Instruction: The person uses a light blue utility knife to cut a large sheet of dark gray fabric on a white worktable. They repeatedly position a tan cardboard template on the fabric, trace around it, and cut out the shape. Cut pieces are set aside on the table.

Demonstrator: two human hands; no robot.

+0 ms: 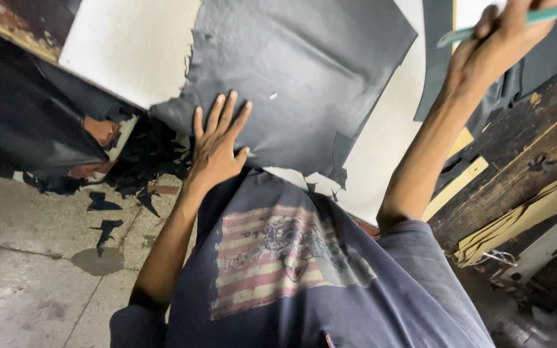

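The left hand [217, 145] is lying flat, fingers spread apart, pressing one dark leather sheet [298, 84] on the white surface [130, 45] at centre frame. The right hand [494, 42], arm stretching toward the upper right, is clamping its fingers on one teal tool [549, 14].
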